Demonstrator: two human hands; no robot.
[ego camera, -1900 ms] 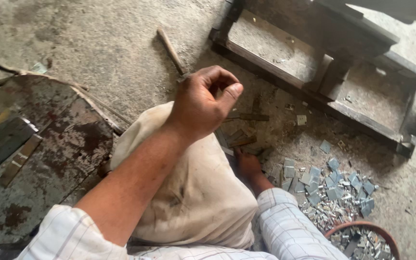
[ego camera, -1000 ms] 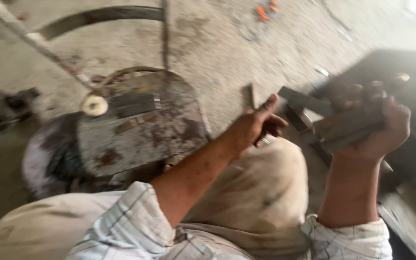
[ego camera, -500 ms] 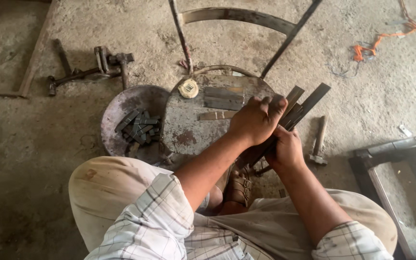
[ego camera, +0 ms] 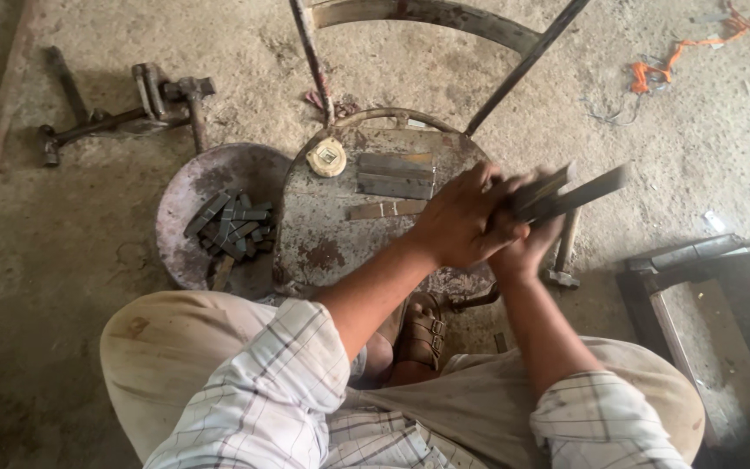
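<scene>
Both hands now over the rusty round plate point(ego camera: 323, 234): left hand point(ego camera: 462, 217) and right hand point(ego camera: 527, 247) clamp the flat metal strips point(ego camera: 570, 193), bundle shifted slightly right since last frame.

I'm wearing a white shirt w/ thin grey check lines, sleeves point(ego camera: 279, 382) rolled up above the elbows, forearms bare. Trousers point(ego camera: 175, 347) are looking pale beige, dusty, w/ a rusty smudge on the left thigh. I'm wearing a brown strapped sandal point(ego camera: 423, 339) w/ buckles. No gloves, rings or watch showing on my left hand point(ego camera: 457, 217) or right hand point(ego camera: 527, 247).
</scene>
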